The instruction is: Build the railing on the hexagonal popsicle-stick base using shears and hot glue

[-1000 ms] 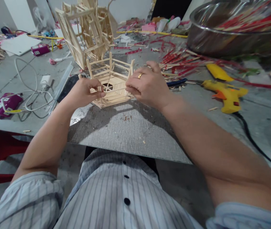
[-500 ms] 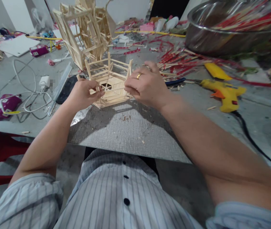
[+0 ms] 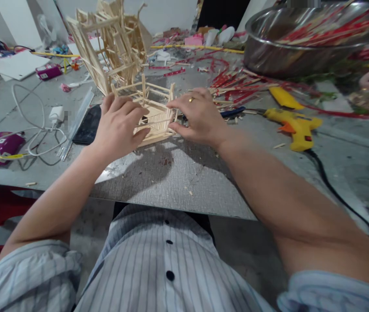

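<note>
A small many-sided model of pale wooden sticks (image 3: pixel 153 129) sits on the table, with a slatted floor, short corner posts and rails. My left hand (image 3: pixel 119 121) curves over its left side, thumb at the front and fingers behind; its grip partly hides that side. At the right corner, my right hand (image 3: pixel 200 115), with a gold ring, has thumb and forefinger against a post. Between the hands a thin stick rail crosses the model's front. Just behind stands a taller wooden stick structure (image 3: pixel 115 47).
A yellow glue gun (image 3: pixel 290 123) lies at right with its black cord. Behind it are red-wrapped sticks (image 3: pixel 230 84) and a steel basin (image 3: pixel 269 56) holding more. At left lie a dark phone (image 3: pixel 88 125), a white charger (image 3: pixel 56 113) with cable, and a purple pack (image 3: pixel 0 147).
My left hand has gone from a pinch at the front left to a wider grasp over the model's left side. My right thumb and forefinger have parted around the right corner.
</note>
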`<state>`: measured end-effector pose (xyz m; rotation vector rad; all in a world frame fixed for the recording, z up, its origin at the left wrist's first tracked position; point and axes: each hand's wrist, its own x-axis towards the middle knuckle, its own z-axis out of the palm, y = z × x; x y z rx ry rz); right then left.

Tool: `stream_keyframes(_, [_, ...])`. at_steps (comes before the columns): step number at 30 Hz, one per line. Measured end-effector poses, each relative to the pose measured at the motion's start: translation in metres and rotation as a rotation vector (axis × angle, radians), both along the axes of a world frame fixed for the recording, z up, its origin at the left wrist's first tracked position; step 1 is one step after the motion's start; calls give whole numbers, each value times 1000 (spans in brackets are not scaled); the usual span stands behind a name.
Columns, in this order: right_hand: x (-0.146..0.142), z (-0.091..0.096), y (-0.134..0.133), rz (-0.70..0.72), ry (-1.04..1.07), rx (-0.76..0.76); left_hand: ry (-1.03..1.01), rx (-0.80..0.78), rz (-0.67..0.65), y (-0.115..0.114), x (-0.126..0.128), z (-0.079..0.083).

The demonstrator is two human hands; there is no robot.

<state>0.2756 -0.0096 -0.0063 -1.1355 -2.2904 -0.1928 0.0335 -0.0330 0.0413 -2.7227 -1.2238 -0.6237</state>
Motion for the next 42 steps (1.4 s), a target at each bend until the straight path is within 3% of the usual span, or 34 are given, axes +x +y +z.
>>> stream_keyframes(6, [4,1,6,55,79,-27,22,-59,22,-1,42,-6])
stream_keyframes(11, [7,2,14,126,181,-174,96,-154,193,1,59,-9])
stream_keyframes(15, [6,1,16,154,247,-217,179,-178,271,1,60,-7])
stream_keyframes(21, [2,0,17,140,233,-196,79,-93,195,4,56,-14])
stream_keyframes(34, [-2,-1,18,200,274,-219,202,-24,290,2,56,-15])
stream_keyframes(37, [0,-3,16,226,355,-240,168,28,202,3,52,-17])
stream_keyframes(40, [6,-4,15,179,490,-206,-7,190,22,7,39,-15])
stream_keyframes(42, [12,-6,18,108,587,-164,-143,296,3,11,27,-12])
